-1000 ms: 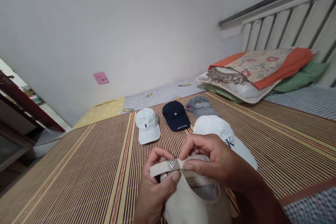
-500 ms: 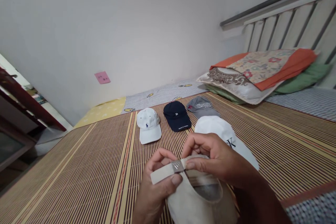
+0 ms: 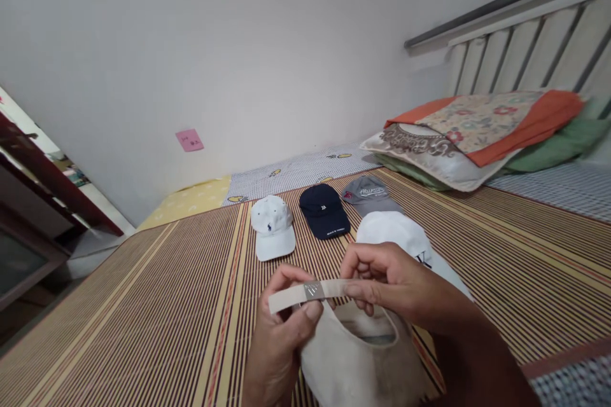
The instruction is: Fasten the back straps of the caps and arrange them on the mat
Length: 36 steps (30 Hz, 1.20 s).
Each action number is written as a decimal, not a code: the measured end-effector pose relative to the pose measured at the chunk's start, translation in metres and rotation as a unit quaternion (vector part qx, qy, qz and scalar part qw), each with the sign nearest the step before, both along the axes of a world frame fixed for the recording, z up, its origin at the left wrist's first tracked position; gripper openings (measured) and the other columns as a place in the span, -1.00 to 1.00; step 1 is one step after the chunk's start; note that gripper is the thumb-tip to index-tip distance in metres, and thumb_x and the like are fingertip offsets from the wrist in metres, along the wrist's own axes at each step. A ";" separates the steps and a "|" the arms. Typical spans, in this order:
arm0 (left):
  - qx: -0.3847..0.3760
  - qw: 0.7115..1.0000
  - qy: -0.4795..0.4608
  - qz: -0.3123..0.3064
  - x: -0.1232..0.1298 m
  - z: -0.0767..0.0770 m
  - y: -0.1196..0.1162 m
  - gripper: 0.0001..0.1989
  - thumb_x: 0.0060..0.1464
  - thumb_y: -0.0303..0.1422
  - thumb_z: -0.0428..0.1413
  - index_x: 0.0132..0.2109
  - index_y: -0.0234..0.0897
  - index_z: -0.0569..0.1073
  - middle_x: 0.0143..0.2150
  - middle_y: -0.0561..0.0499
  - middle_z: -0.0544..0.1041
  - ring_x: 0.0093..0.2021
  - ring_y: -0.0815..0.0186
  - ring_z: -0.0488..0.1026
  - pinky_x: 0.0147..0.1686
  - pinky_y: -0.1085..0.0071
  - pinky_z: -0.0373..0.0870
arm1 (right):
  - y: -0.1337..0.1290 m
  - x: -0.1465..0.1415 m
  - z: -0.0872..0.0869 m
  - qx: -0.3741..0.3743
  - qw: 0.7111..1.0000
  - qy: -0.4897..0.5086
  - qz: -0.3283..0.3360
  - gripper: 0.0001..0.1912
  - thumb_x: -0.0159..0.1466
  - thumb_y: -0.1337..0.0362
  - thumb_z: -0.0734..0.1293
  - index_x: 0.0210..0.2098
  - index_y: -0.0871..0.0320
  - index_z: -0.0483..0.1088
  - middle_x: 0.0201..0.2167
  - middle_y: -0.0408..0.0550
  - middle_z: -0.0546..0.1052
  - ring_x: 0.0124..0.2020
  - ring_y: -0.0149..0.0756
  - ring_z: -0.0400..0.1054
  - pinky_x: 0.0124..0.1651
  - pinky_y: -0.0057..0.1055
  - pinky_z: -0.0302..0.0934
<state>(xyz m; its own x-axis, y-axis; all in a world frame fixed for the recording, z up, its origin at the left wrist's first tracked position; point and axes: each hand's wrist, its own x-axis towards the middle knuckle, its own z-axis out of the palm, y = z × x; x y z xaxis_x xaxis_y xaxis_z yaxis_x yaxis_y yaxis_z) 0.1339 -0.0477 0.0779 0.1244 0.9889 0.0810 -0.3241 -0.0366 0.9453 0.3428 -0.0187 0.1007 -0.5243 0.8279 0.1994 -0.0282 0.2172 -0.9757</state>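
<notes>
A beige cap [image 3: 353, 362] is held up near the bottom of the view, its rear opening towards me. Its strap [image 3: 287, 298] runs through a metal buckle [image 3: 314, 290], with the loose end sticking out to the left. My left hand [image 3: 281, 337] pinches the cap's edge at the buckle, thumb in front. My right hand [image 3: 391, 280] grips the strap right of the buckle between thumb and fingers. Behind my right hand lies a white cap [image 3: 394, 229] with black letters, partly hidden.
On the striped mat [image 3: 157, 305] sit a white cap [image 3: 273, 229], a navy cap [image 3: 324, 213] and a grey cap [image 3: 370, 197]. Stacked pillows [image 3: 477, 133] lie at the right by a radiator [image 3: 520, 51]. A pink note [image 3: 189, 140] is on the wall.
My right hand has moved slightly right, away from the buckle, and more strap shows between them. The strap and buckle sit a little higher and further left.
</notes>
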 end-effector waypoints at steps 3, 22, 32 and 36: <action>0.008 1.000 -0.008 -0.010 0.002 0.001 -0.001 -0.60 -0.14 -0.15 0.46 -0.25 -0.19 0.47 -0.43 0.08 0.59 -0.46 0.42 0.39 -0.42 0.51 0.23 | -0.001 -0.004 0.001 0.005 1.000 0.010 -0.009 -0.76 0.30 0.14 0.48 -0.33 0.16 0.44 -0.55 -0.27 0.40 -0.53 -0.45 0.24 -0.47 -0.52 0.09; 0.037 0.999 -0.032 0.017 0.010 0.000 -0.001 -0.58 -0.10 -0.10 0.44 -0.24 -0.18 0.44 -0.46 0.15 0.41 -0.51 0.48 0.22 -0.49 0.52 0.12 | -0.003 -0.009 0.002 0.077 0.995 -0.015 -0.069 -0.82 0.32 0.25 0.38 -0.41 0.15 0.39 -0.57 -0.28 0.31 -0.55 -0.49 0.11 -0.54 -0.53 -0.05; 0.036 0.998 -0.034 0.040 0.012 -0.001 -0.003 -0.63 -0.11 -0.15 0.45 -0.27 -0.19 0.48 -0.39 0.13 0.46 -0.47 0.48 0.25 -0.42 0.52 0.19 | -0.007 -0.009 0.004 0.081 0.994 -0.004 -0.070 -0.80 0.29 0.24 0.41 -0.42 0.15 0.38 -0.56 -0.30 0.31 -0.53 -0.49 0.11 -0.49 -0.52 -0.02; 0.052 0.997 -0.027 0.045 0.012 -0.002 -0.002 -0.64 -0.12 -0.16 0.45 -0.28 -0.20 0.50 -0.37 0.11 0.50 -0.42 0.44 0.32 -0.37 0.49 0.25 | -0.008 -0.010 0.005 0.075 0.995 -0.013 -0.071 -0.81 0.28 0.24 0.40 -0.43 0.15 0.38 -0.56 -0.30 0.30 -0.52 -0.48 0.11 -0.48 -0.50 -0.02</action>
